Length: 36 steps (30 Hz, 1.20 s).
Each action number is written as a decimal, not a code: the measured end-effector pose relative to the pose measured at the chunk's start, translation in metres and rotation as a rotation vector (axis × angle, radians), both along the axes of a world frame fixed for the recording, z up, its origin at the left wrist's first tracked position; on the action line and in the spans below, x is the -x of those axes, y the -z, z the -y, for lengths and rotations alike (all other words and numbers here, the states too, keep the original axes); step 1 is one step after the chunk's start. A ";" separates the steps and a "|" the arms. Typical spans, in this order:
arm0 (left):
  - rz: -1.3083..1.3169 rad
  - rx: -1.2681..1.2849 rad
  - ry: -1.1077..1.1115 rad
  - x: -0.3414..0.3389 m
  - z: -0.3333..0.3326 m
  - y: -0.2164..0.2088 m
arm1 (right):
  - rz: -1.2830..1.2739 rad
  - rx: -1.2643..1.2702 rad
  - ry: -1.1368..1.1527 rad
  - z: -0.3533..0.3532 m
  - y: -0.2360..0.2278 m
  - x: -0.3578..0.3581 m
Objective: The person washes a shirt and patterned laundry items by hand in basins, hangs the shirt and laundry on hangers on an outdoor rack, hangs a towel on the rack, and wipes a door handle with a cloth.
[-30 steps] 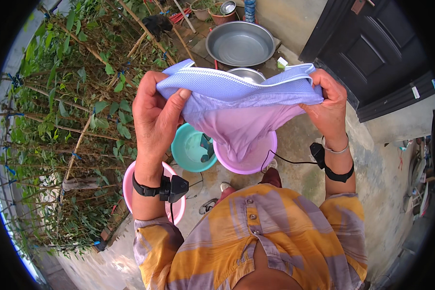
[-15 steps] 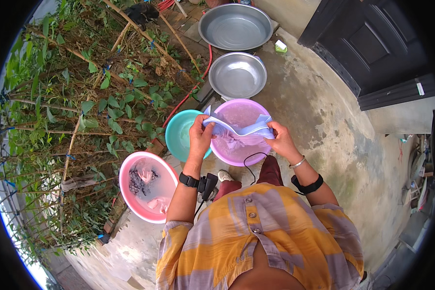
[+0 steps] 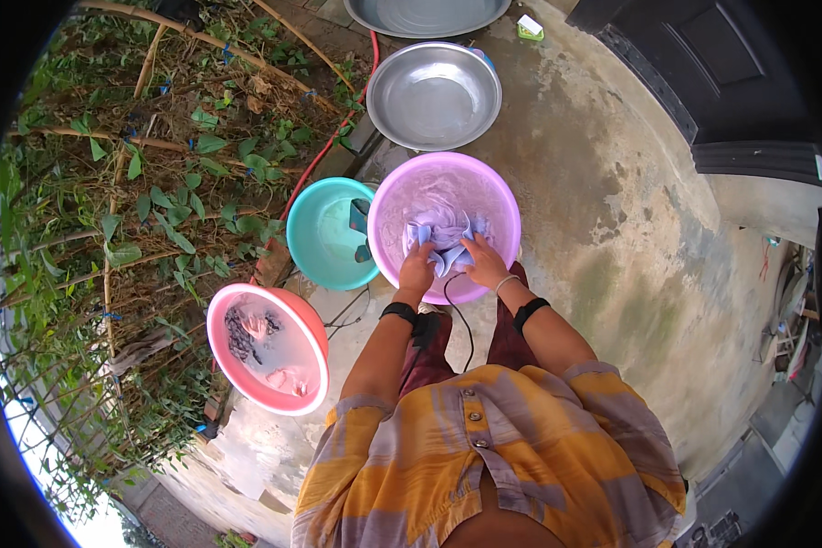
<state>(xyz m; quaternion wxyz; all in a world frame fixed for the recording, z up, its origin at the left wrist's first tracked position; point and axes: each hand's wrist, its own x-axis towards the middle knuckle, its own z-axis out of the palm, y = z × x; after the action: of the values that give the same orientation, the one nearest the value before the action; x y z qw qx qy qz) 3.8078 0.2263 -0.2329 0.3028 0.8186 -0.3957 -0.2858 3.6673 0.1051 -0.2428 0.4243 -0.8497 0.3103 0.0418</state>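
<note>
Currently both hands are down in the purple basin (image 3: pixel 502 196), gripping the pale blue garment (image 3: pixel 447 239). Left hand (image 3: pixel 417 271) has its fingers closed on the cloth's left side, right hand (image 3: pixel 485 263) has fingers curled over the right side; the cloth bunches up between the two grips and spreads out ahead of the fingertips into cloudy water. Step in hand looks like washing or rinsing the garment, likely mid-scrub. Next move, by my read, needs both grips kept tight while the cloth is rubbed against itself or lifted clear and wrung over the basin, so water drops back in and not on the concrete floor (image 3: pixel 612 237). Just left of the left fingers sits a teal basin (image 3: pixel 320 247), touching the purple one, with a dark item on its near wall; cannot tell what it is. Well back and left of the left wrist, a pink basin (image 3: pixel 224 315) holds soaking laundry. Beyond the fingertips, a steel bowl (image 3: pixel 434 96), with the edge of a second one further out. Black bands on both wrists, plants along the left.
</note>
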 end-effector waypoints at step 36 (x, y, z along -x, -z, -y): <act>0.177 0.465 0.355 0.055 -0.010 -0.310 | 0.897 -0.140 0.560 -0.094 -0.244 0.073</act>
<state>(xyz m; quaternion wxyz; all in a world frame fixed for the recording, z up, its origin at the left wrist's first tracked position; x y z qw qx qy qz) 3.7532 0.2360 0.0771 0.3920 0.6671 -0.6120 -0.1636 3.5939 0.1987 0.0009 0.5659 -0.6384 0.3098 -0.4197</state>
